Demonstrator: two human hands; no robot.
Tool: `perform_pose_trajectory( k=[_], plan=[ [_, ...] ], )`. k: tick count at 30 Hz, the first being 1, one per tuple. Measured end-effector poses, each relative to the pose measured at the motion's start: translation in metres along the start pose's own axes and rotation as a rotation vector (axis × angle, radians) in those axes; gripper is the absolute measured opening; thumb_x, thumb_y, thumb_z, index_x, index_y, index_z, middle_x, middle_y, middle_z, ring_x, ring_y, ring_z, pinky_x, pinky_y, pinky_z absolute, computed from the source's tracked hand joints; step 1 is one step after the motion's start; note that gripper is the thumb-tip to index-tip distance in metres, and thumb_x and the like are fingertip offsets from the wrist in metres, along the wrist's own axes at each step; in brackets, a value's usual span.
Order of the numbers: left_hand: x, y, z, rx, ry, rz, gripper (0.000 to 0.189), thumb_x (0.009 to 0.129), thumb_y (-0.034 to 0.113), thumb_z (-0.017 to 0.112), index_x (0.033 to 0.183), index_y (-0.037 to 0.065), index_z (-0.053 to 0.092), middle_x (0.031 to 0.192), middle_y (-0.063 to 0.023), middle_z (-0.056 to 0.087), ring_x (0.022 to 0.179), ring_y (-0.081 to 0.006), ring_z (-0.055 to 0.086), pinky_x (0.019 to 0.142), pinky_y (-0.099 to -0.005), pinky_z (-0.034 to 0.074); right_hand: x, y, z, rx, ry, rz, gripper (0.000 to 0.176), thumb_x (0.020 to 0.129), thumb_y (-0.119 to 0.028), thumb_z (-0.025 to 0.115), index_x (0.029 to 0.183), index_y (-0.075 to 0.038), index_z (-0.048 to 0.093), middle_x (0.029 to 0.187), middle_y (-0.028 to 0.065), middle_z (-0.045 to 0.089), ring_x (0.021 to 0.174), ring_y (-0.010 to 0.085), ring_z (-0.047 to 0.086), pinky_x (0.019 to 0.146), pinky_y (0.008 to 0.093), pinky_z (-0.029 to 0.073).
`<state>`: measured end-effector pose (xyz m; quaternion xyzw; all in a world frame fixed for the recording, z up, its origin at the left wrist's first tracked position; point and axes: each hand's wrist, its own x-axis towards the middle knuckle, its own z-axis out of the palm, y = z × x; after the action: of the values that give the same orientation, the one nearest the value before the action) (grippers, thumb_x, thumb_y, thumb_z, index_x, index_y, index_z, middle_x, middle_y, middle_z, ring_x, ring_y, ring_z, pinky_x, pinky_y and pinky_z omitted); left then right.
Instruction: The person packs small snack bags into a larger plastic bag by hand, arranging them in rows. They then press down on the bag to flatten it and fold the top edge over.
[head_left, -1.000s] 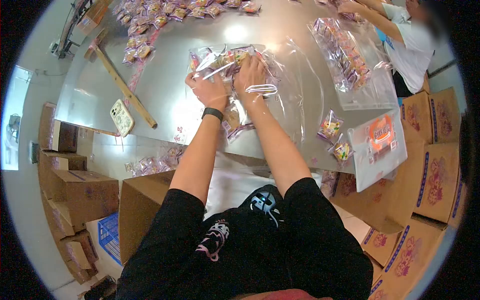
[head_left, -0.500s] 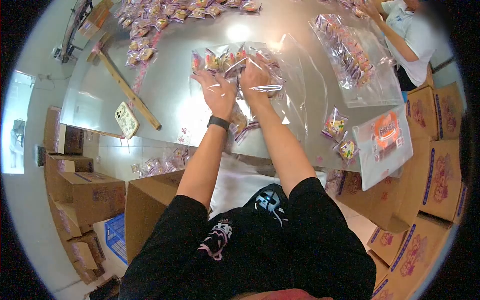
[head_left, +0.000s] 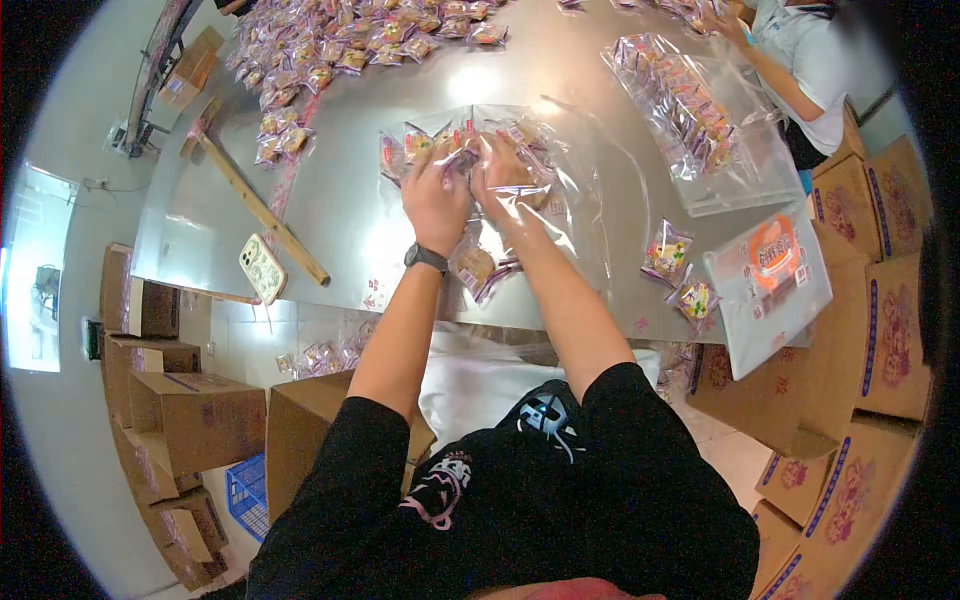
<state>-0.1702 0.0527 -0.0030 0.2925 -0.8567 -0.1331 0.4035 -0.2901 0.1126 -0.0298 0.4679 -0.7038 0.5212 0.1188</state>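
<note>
In the head view, the wearer's hands meet over a metal counter [head_left: 350, 120], working at a clear plastic bag [head_left: 582, 218] that lies flat and partly holds purple-and-clear wrapped round pastries [head_left: 417, 143]. The right hand [head_left: 503, 182] is under the shiny film, its fingers loosely curved over the pastries. The left hand [head_left: 437, 205], with a dark watch [head_left: 425, 257] at its wrist, is just beside it, fingers bent and slightly parted against the pastries; whether it is under the film cannot be told.

Clock directions run from the hands. At six o'clock, one wrapped pastry [head_left: 474, 268] is near the wrists. At four, two small wrapped packets [head_left: 667, 252] lie near a flat plastic bag with orange print [head_left: 770, 270]. At two, a clear bag filled with rows of pastries [head_left: 745, 190] lies near a person in a white top [head_left: 800, 80]. At eleven is a large spread of wrapped pastries [head_left: 330, 40]. At nine, a T-shaped wooden tool [head_left: 260, 208] lies slanted; at eight, a pale patterned phone [head_left: 262, 268] is by the counter's edge.
</note>
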Motion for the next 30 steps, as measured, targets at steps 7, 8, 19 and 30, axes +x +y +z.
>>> perform_pose_trajectory(
  k=[7, 8, 19, 30],
  plan=[
    [0.018, -0.008, 0.019, 0.301, -0.166, 0.138, 0.051, 0.091, 0.019, 0.068, 0.141, 0.019, 0.062, 0.146, -0.0103, 0.061, 0.136, -0.0297, 0.057, 0.124, -0.0596, 0.022, -0.009, 0.0, 0.001, 0.014, -0.019, 0.103, 0.046, 0.084, -0.005, 0.062, 0.13, -0.009, 0.066, 0.132, 0.0186, 0.063, 0.125, 0.039, 0.059, 0.109, 0.0478, 0.049],
    [0.019, -0.012, 0.023, 0.331, -0.188, 0.117, 0.05, 0.092, 0.019, 0.068, 0.141, 0.021, 0.063, 0.147, -0.0094, 0.061, 0.136, -0.0288, 0.057, 0.124, -0.0601, 0.021, -0.006, 0.003, 0.002, -0.117, -0.04, 0.026, 0.046, 0.085, -0.006, 0.062, 0.13, -0.009, 0.066, 0.134, 0.0176, 0.062, 0.128, 0.0384, 0.057, 0.11, 0.0471, 0.048],
    [0.017, 0.005, 0.014, 0.364, -0.154, 0.017, 0.043, 0.097, 0.022, 0.059, 0.139, 0.029, 0.066, 0.147, -0.0093, 0.062, 0.14, -0.0273, 0.054, 0.125, -0.061, 0.013, 0.0, -0.008, -0.001, -0.612, -0.081, 0.3, 0.061, 0.094, -0.03, 0.059, 0.143, 0.006, 0.054, 0.159, 0.0296, 0.04, 0.149, 0.0472, 0.035, 0.125, 0.0555, 0.025],
    [0.012, -0.006, 0.024, 0.307, -0.031, -0.002, 0.039, 0.099, 0.023, 0.06, 0.137, 0.015, 0.067, 0.137, -0.0095, 0.069, 0.135, -0.0247, 0.057, 0.125, -0.0572, 0.016, 0.007, -0.002, 0.002, -0.614, 0.125, 0.417, 0.037, 0.09, -0.02, 0.062, 0.12, 0.0, 0.069, 0.127, 0.0199, 0.064, 0.126, 0.0423, 0.055, 0.11, 0.054, 0.038]
  ],
)
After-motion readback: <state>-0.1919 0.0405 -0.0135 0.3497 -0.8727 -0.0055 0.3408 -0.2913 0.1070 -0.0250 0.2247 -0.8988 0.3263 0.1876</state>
